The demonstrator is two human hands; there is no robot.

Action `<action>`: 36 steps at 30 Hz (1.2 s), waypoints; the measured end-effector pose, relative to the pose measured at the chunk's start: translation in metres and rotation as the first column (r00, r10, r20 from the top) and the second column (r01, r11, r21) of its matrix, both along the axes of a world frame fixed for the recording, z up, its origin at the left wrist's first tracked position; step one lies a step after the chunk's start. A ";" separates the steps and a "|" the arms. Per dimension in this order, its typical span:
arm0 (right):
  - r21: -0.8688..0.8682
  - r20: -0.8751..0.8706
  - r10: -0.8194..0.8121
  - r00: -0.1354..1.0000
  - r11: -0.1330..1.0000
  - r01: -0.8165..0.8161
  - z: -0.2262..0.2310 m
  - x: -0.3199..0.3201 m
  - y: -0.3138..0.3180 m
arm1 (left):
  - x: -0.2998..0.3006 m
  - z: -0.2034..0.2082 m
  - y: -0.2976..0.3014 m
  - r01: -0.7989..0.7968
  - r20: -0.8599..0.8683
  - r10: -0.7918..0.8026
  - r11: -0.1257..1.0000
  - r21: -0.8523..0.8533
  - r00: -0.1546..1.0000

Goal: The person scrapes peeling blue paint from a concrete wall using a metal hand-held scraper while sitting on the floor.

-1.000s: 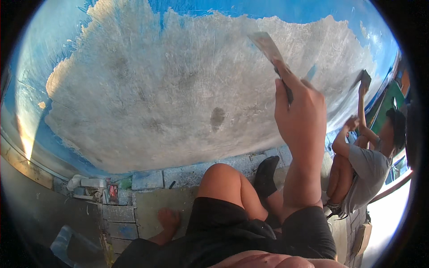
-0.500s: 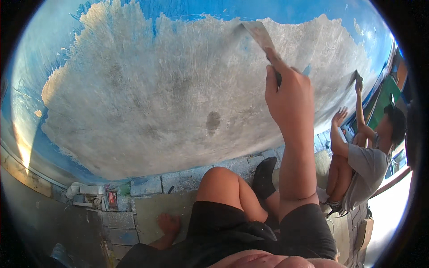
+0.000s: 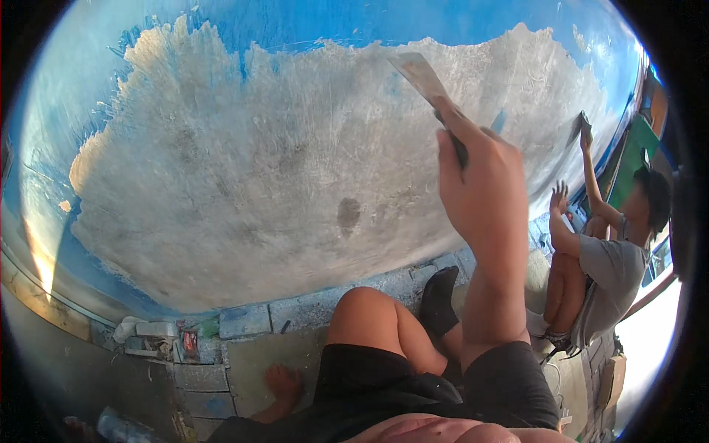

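My right hand (image 3: 484,184) is wrapped round the handle of a scraper (image 3: 417,76) with a flat, wide metal blade. Its blade points up and to the left, just below the ragged edge of blue paint on the wall (image 3: 281,162). Most of the wall surface before me is bare grey plaster with faint scratches and a dark patch low in the middle. Down by the floor, left of my raised knee, my left hand (image 3: 284,382) rests with its fingers apart, small and dim in the picture. Nothing shows in it.
At the right a co-worker (image 3: 609,258) in a grey shirt squats, one arm raised with a dark tool (image 3: 583,122) at the wall. Paving blocks (image 3: 247,321) line the wall's foot. Rubble and wrappers (image 3: 159,336) lie at left, with clear plastic (image 3: 122,424) nearer me.
My right hand and the scraper have dropped slightly, so the blade sits lower than the blue paint's edge. The co-worker's tool has shifted a little. My left hand stays low by the floor.
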State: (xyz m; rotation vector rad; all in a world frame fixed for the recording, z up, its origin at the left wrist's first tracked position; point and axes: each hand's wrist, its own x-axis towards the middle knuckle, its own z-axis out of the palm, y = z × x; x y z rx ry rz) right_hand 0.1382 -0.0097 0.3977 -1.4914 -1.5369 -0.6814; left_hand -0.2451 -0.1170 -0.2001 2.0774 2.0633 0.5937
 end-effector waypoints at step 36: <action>0.021 -0.043 0.011 0.999 1.000 -0.010 -0.004 0.033 0.012 | 0.000 0.015 0.001 -0.008 -0.049 0.018 0.978 0.208 0.999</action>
